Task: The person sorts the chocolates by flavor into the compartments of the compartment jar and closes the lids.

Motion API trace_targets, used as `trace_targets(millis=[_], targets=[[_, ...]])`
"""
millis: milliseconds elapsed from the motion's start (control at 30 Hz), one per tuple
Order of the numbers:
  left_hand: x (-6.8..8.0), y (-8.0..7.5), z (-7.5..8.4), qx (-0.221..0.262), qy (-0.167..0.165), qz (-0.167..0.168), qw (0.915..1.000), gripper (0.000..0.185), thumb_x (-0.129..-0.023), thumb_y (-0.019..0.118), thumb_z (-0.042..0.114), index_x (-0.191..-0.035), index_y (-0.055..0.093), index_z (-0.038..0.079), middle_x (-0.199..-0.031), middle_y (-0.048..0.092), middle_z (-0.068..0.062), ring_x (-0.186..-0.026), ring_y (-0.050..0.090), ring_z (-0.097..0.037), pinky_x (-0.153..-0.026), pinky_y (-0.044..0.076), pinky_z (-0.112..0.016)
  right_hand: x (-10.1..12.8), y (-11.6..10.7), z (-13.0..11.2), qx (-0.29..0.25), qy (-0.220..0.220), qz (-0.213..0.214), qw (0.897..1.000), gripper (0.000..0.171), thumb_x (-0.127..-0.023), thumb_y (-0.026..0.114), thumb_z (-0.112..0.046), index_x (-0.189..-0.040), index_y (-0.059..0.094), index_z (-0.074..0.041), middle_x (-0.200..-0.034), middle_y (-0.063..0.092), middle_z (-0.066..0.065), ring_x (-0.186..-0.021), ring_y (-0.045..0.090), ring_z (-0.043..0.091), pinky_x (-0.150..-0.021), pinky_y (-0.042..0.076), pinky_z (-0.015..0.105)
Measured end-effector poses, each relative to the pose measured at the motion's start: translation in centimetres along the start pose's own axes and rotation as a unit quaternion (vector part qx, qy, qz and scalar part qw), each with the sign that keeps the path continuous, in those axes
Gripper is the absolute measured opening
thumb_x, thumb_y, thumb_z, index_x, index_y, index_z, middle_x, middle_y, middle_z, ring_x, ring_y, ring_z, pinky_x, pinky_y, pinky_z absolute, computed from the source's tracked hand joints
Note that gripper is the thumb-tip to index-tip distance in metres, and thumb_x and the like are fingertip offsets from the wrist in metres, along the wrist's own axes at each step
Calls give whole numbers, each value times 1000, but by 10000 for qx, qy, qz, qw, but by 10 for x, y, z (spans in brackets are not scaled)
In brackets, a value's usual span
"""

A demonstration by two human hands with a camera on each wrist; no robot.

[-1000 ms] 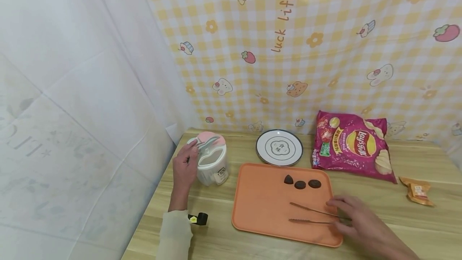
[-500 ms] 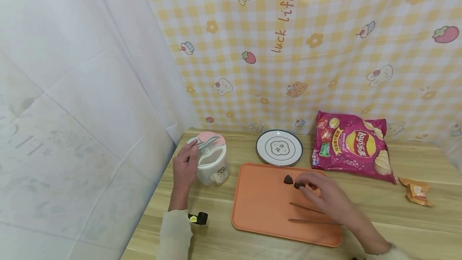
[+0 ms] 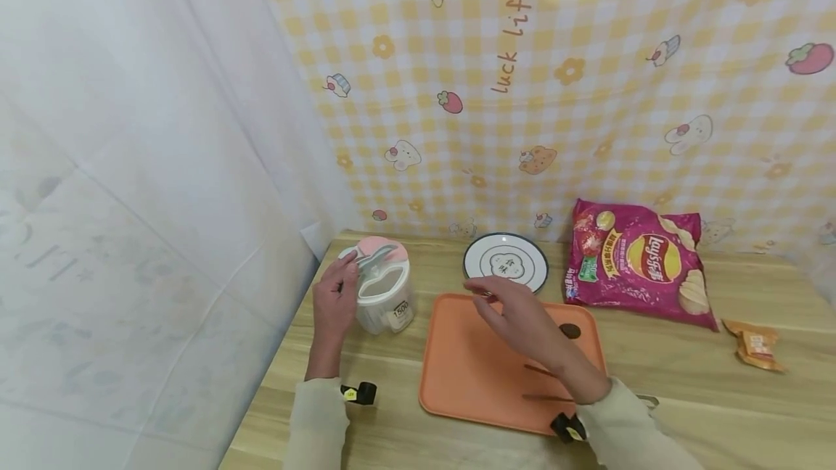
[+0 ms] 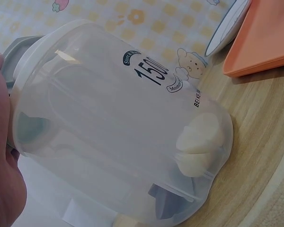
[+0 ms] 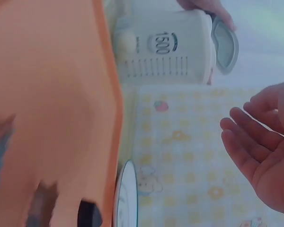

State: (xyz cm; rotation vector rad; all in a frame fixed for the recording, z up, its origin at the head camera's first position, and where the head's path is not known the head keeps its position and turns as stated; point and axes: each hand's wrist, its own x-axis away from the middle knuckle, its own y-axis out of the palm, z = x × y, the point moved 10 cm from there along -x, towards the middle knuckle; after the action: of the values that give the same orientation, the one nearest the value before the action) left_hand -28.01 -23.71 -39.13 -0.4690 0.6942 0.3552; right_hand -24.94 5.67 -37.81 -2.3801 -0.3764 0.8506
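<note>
My left hand (image 3: 335, 307) pinches the raised grey-green lid flap (image 3: 375, 260) of a clear storage canister (image 4: 146, 127) marked 1500. Pale rounded pieces (image 4: 199, 142) and a purplish-blue piece (image 4: 170, 203) lie at its bottom. Over the orange tray (image 3: 457, 390) is my right hand (image 3: 516, 314), its thumb and index finger brought close together. The dark brown candy it picked up is hidden by the fingers. Another candy (image 3: 570, 330) sits at the tray's far right; the right wrist view shows a dark piece (image 5: 88, 213) near the rim. Metal tongs (image 3: 547, 398) lie across the tray, partly under my right forearm.
Behind the tray is a white plate (image 3: 483, 256) with a dark rim. A purple Lay's chip bag (image 3: 636, 267) leans at the back right, beside a small orange wrapped snack (image 3: 755, 347). A yellow checked cloth (image 3: 496, 136) hangs behind the wooden table (image 3: 385, 426).
My right hand left the tongs, pinched the middle brown candy, then moved left across the tray towards the canister. My left hand stays at the lid flap.
</note>
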Motion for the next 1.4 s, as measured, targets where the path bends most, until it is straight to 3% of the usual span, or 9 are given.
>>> trace_targets(millis=[167,433,700,800,867,1100,1400], targets=[[-3,1,3,4,50,-35,10000,24,-93,58,10,-76,73,4,-112,65,-14,-110,58,-32,-100,36,-48,-23,16,-11,-452,140,21,9989,27,-95,56,-12,-121,63,-14,-113,64,-4,-93,60,5,-74,52,25],[-3,0,3,2,18,-3,10000,25,-92,57,3,-70,69,-1,-109,64,-22,-108,57,-40,-99,35,-52,-56,54,-23,-1130,119,-401,9927,38,-98,50,-14,-135,50,-9,-132,54,4,-117,53,17,-82,49,28],[-4,-4,36,99,48,-21,9999,30,-93,55,1,-65,63,-6,-108,62,-28,-106,56,-46,-98,35,-55,-81,72,-31,-1173,102,-287,9926,50,-96,51,-14,-144,38,-14,-142,43,3,-122,48,22,-85,50,35],[-4,-5,40,102,65,-20,9999,28,-93,54,1,-67,64,-7,-108,62,-29,-105,56,-47,-97,36,-56,-88,77,-28,-1232,150,-222,9920,52,-95,52,-13,-145,37,-14,-142,44,3,-120,49,22,-84,50,34],[-4,-5,40,97,85,-34,9999,27,-93,55,1,-69,65,-7,-108,62,-29,-105,56,-47,-96,36,-56,-91,80,-26,-1299,114,-209,9912,53,-95,52,-12,-145,36,-13,-138,48,5,-119,51,21,-83,50,31],[-2,1,2,87,111,-107,9998,23,-92,58,7,-74,71,3,-111,65,-16,-109,58,-35,-100,35,-51,-94,87,-20,-1376,101,-302,9900,52,-95,52,-13,-145,36,-14,-133,53,3,-116,53,20,-82,49,26],[-2,2,3,-14,94,-206,9997,21,-95,55,14,-94,75,8,-107,68,-6,-112,57,-23,-100,37,-46,-97,88,-17,-1296,196,-349,9908,47,-95,51,-13,-141,43,-9,-124,59,6,-111,55,19,-79,50,26]])
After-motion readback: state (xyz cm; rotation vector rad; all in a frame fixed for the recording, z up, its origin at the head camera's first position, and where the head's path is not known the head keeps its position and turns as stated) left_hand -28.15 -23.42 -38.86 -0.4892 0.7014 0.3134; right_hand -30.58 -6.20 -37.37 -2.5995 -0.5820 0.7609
